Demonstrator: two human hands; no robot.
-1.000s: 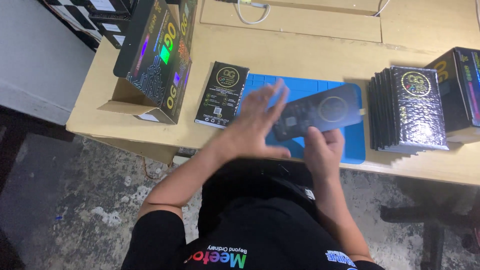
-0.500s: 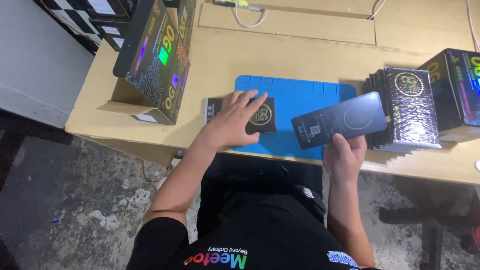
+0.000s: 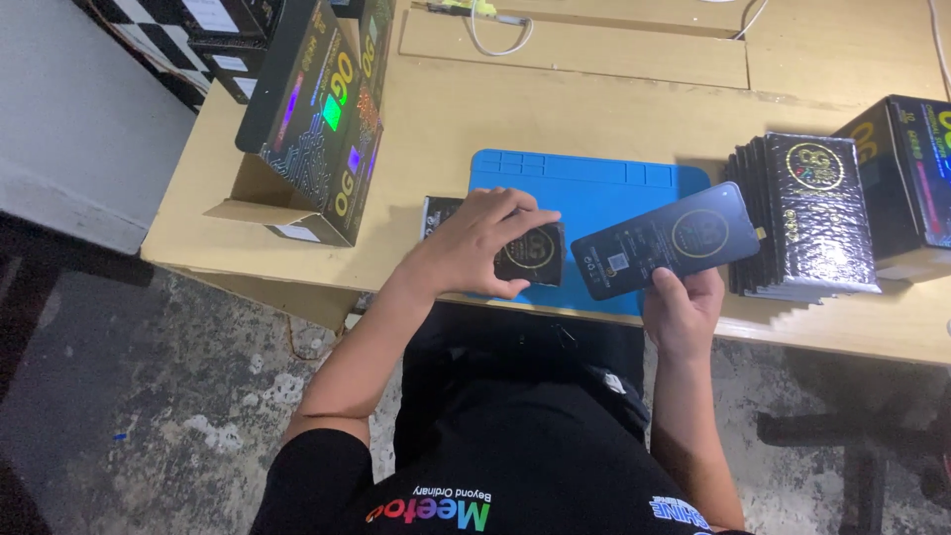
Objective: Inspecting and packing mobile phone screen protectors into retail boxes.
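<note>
The person's right hand (image 3: 684,312) holds a dark, flat smartphone-like slab (image 3: 666,241) by its lower long edge, thumb on the face and fingers behind, tilted above the near edge of the blue work mat (image 3: 594,188). The slab looks thin, rigid and glossy, so it is probably slippery and easily scratched or cracked if dropped; gripping it by the edges, as the hand does now, seems the safer hold, away from the printed film on its face.

The left hand (image 3: 485,243) lies spread, palm down, over a small black booklet or card pack (image 3: 530,253) that rests partly on the mat and partly on the tabletop (image 3: 466,109). Its fingers curl at the far edge, but whether they have pinched it cannot be told. This piece looks light and flat; lying flush on the surface, it would likely need sliding to the edge or lifting at a corner.

Just right of the mat stands a fanned stack of black bubble pouches (image 3: 807,218), and beyond it a dark retail box (image 3: 906,183). At the left, an open cardboard carton (image 3: 267,198) holds more dark boxes with bright printing (image 3: 317,109).
</note>
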